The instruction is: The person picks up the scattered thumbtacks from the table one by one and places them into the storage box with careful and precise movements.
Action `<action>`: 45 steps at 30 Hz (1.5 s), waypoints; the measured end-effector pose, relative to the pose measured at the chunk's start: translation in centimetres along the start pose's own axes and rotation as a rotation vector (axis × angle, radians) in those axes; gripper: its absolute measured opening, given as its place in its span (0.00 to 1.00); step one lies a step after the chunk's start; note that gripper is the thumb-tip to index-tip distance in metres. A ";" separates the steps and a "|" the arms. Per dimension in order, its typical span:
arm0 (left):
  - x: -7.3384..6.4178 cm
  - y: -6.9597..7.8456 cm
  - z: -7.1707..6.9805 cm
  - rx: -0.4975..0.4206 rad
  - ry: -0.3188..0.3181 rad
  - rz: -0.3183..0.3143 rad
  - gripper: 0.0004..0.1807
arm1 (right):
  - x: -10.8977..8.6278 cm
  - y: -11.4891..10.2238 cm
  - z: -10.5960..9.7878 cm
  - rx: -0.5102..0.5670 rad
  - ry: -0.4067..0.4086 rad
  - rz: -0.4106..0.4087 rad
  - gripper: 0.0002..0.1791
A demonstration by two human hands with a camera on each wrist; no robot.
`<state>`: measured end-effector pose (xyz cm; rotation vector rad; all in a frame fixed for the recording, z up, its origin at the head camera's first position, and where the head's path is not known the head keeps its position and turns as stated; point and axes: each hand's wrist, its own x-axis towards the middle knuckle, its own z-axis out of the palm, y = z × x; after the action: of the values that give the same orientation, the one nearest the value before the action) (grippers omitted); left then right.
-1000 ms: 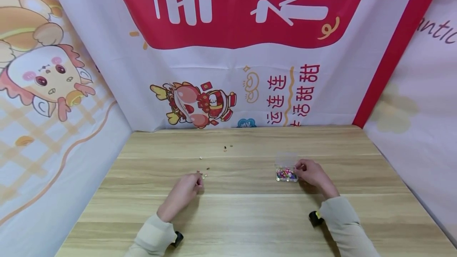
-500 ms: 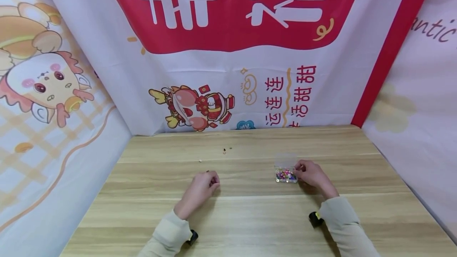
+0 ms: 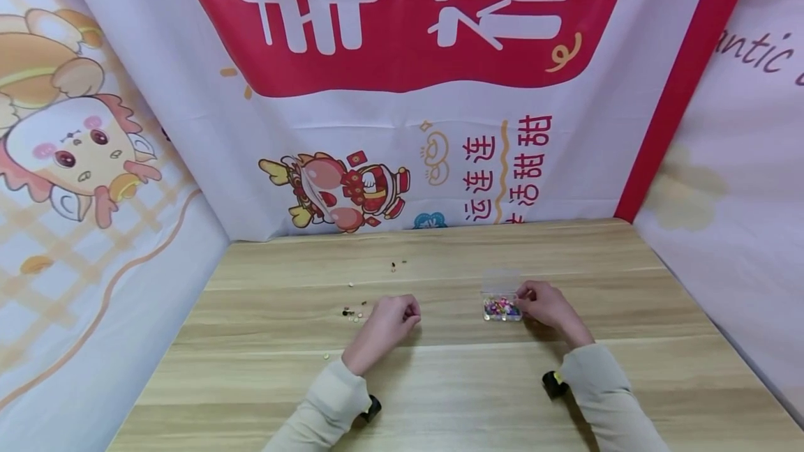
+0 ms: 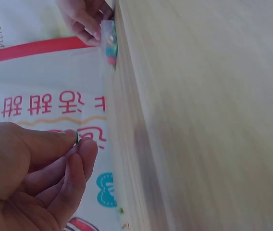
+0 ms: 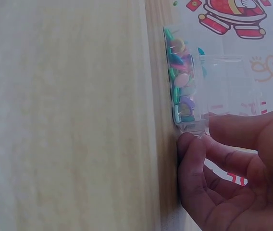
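My left hand hovers over the middle of the table, left of the box. In the left wrist view its thumb and fingertips pinch a small green thumbtack, mostly hidden between them. A small clear plastic box stands with its transparent lid raised at the back. Inside lie many colourful round-headed thumbtacks. At the box's right end, my right hand grips the corner between thumb and fingers.
Several loose thumbtacks lie on the wooden table left of the left hand. Another few small pieces lie farther back. Printed cloth hangs behind the table's far edge and along both sides.
My left hand has moved right, from the loose thumbtacks toward the box, uncovering those left behind. My right hand has kept its grip on the box.
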<state>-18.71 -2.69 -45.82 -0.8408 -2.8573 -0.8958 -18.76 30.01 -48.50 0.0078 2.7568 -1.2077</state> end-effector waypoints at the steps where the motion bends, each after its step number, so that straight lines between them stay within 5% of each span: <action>1: 0.2 0.2 0.1 0.002 -0.001 0.006 0.04 | 0.0 0.0 0.0 0.001 -0.003 0.008 0.08; 18: 3.7 3.9 2.3 -0.024 -0.073 -0.003 0.02 | 0.2 -0.1 0.0 0.011 -0.009 0.052 0.08; 27: 5.3 5.0 3.7 -0.034 -0.084 0.047 0.02 | 0.2 -0.3 0.0 0.019 -0.014 0.062 0.08; 37: 7.6 6.2 5.8 0.057 -0.076 0.153 0.03 | 0.3 -0.2 0.0 0.010 -0.004 0.046 0.07; 45: 8.5 6.5 6.8 0.043 -0.098 0.117 0.04 | 0.3 0.0 0.1 0.014 -0.011 0.060 0.07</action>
<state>-21.82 9.58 -46.52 -1.0637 -2.8612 -0.7980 -19.02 29.95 -48.56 0.0842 2.7183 -1.2085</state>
